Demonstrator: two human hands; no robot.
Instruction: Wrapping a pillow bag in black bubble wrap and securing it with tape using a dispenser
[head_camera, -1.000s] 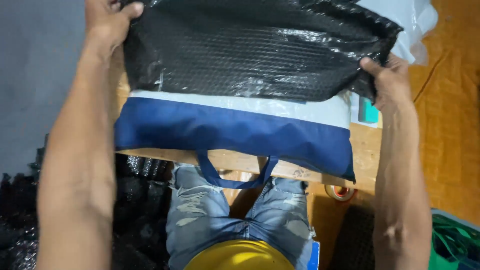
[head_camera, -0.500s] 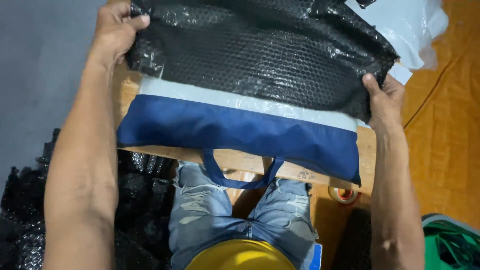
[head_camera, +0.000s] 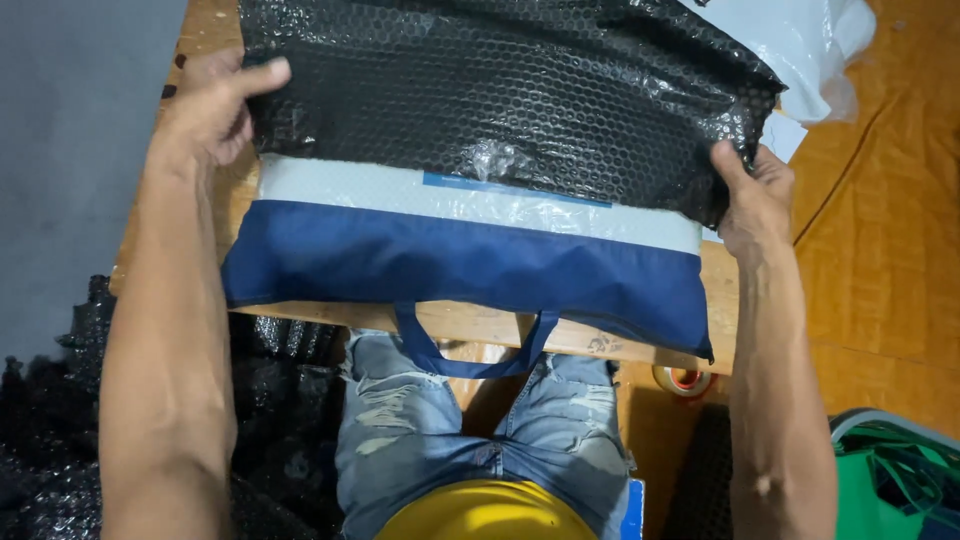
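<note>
Here both hands — left hand (head_camera: 210, 115), right hand (head_camera: 752, 195) — pinch black bubble wrap (head_camera: 500, 90) over the bag (head_camera: 460, 265).

Both arms reach forward, left hand (head_camera: 215, 110) and right hand (head_camera: 752, 195) spread wide, fingers pinched shut.

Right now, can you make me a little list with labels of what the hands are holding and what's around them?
left hand: grips the left edge of the black bubble wrap
right hand: grips the wrap's right edge
under the wrap: navy blue fabric bag with a pale band in clear plastic, loop handle hanging off the near edge
surface: wooden table
far right: white plastic bag
floor, left: heap of black bubble wrap
floor, right: tape roll, green bag
</note>
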